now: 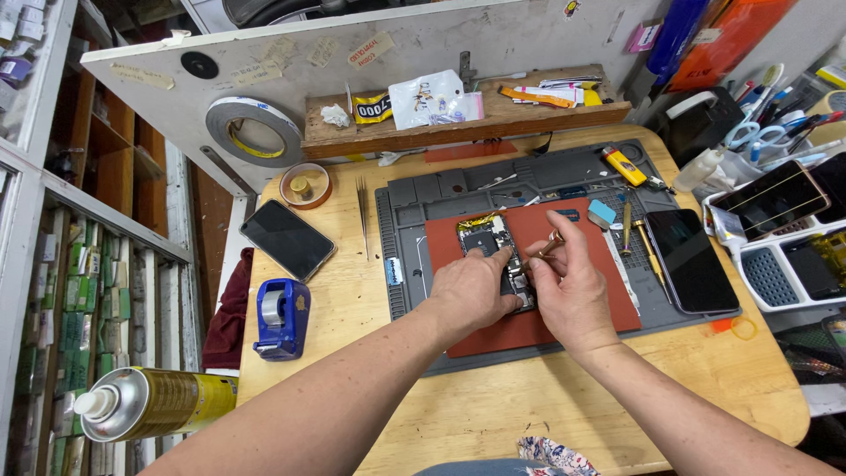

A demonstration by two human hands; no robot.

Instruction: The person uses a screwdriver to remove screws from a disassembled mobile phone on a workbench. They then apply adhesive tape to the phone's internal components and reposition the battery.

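An opened phone (pixel 490 242) with its inner parts bare lies on a red mat (pixel 564 313), which sits on a grey work mat (pixel 441 194). My left hand (pixel 471 291) presses on the phone's lower half, fingers resting on it. Beside it, my right hand (pixel 573 286) pinches a small slim tool (pixel 551 247) between thumb and fingers, its tip pointing at the phone's right edge. The lower part of the phone is hidden under both hands.
A dark phone (pixel 286 238) and a blue tape dispenser (pixel 282 317) lie left on the wooden table (pixel 529 410). Another phone (pixel 692 260), screwdrivers (pixel 648 247) and a yellow lighter (pixel 624 165) lie right. Tweezers (pixel 363 211), a tape roll (pixel 256 132) and a spray can (pixel 145 401) are near.
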